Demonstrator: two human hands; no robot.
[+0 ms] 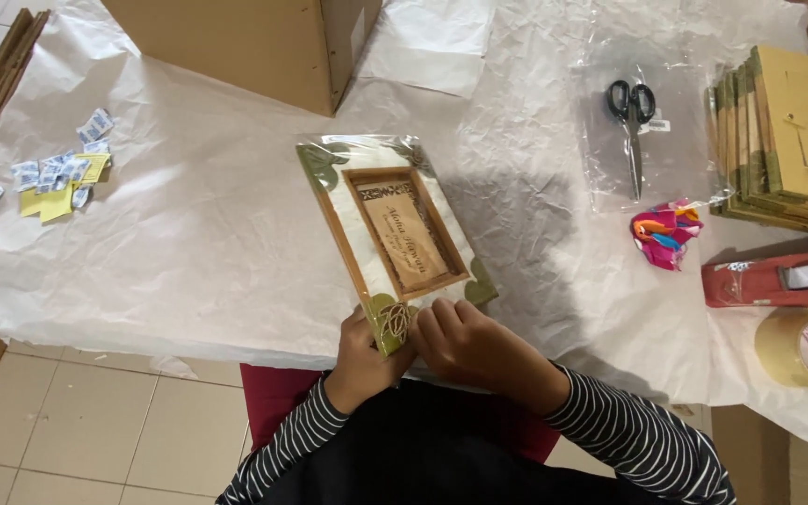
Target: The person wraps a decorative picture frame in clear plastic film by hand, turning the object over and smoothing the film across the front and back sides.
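— Saw crinkly white paper (189,234) spread over the whole table. Spotted a picture frame (395,234) in shiny clear wrap, lying flat in the middle of the picture.

— Noticed both hands down at its bottom edge?

— Yes. Pinched the bottom corner with the left hand (362,360), right by the green leaf (390,323). Curled the right hand (465,341) over the edge just beside it, gripping too.

— Seemed busy with the wrap at that end?

— Looked that way, tucking or smoothing. Couldn't tell which.

— Probably called for gentle fingers on such thin wrap, and a steady hold on the frame.

— Left the scissors (633,117) at the upper right and the tape roll (806,348) at the lower right, well apart from both hands.
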